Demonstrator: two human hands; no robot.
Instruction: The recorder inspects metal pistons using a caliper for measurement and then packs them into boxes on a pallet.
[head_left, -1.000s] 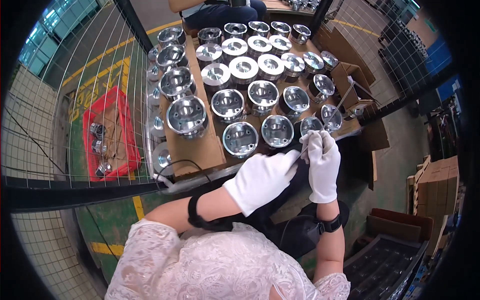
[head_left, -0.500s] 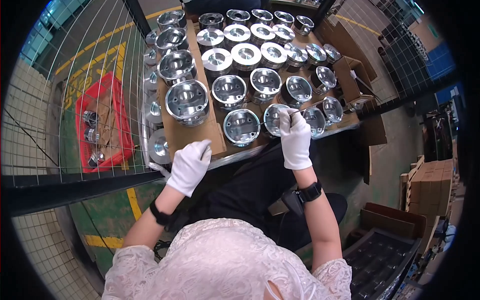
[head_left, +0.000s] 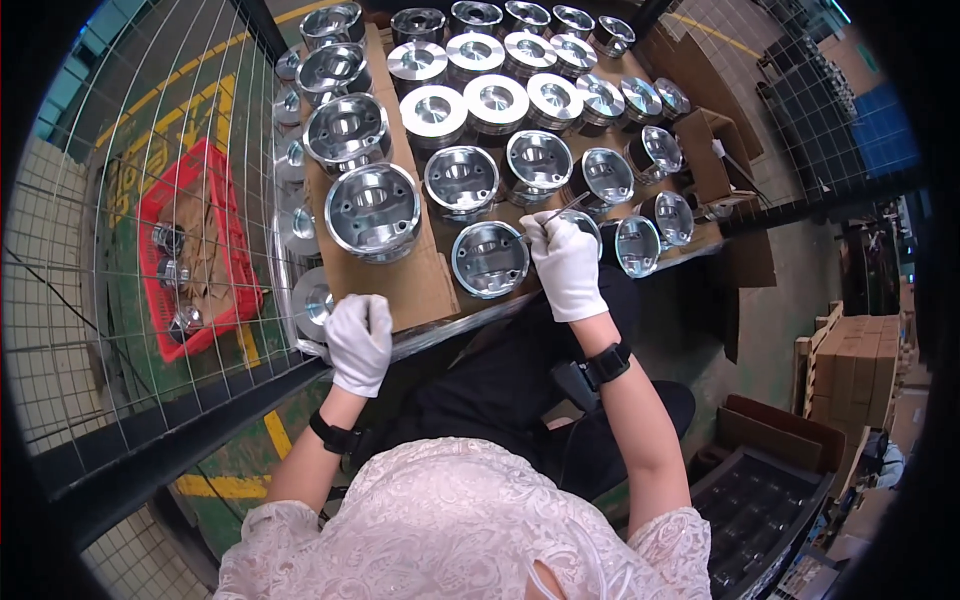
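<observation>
Your right hand (head_left: 567, 265), in a white glove, is clenched around a thin silvery metal tool (head_left: 556, 214), its tip slanting up over the shiny hollow aluminium piston (head_left: 538, 160) in the second row; whether the tip touches it is hard to tell from here. Just left of that hand sits another open-bottomed piston (head_left: 489, 259) near the front edge of the brown cardboard sheet (head_left: 405, 285). Your left hand (head_left: 359, 340), also gloved, rests curled on the table's metal front rim (head_left: 450, 327), holding nothing. Beyond the wire mesh, a red plastic crate (head_left: 196, 255) stands on the floor.
</observation>
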